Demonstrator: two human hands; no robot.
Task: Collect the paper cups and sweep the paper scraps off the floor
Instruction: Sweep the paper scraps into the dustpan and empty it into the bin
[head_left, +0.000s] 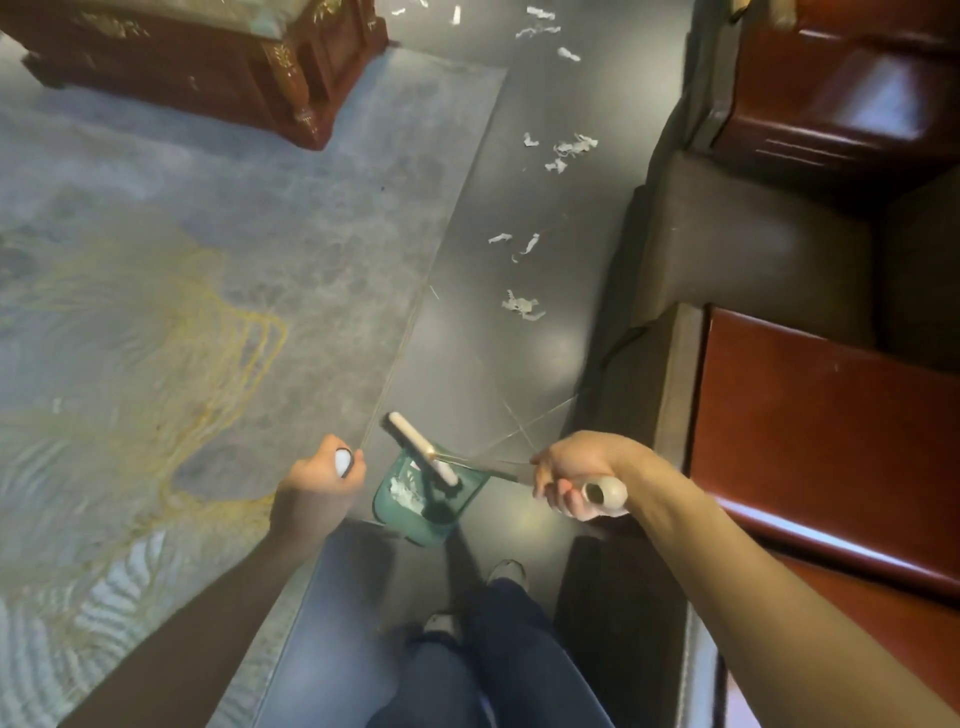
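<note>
White paper scraps lie in clusters along the dark floor strip: a near cluster (522, 306), a pair of scraps (514, 241), a farther cluster (569, 150) and more at the top (540, 26). A green dustpan (426, 501) sits on the floor in front of my feet with white scraps inside. The beige broom head (421, 447) with dark bristles rests over the pan's mouth. My right hand (576, 475) grips the beige handle end whose thin rod runs to the broom head. My left hand (319, 480) grips a white-capped handle end. No paper cups are in view.
A grey-blue rug with gold pattern (182, 312) covers the left; one small scrap (56, 404) lies on it. A carved dark wooden table (208, 62) stands at the top left. A brown sofa with red wooden armrests (805, 415) lines the right side. My legs and shoes (498, 623) are below.
</note>
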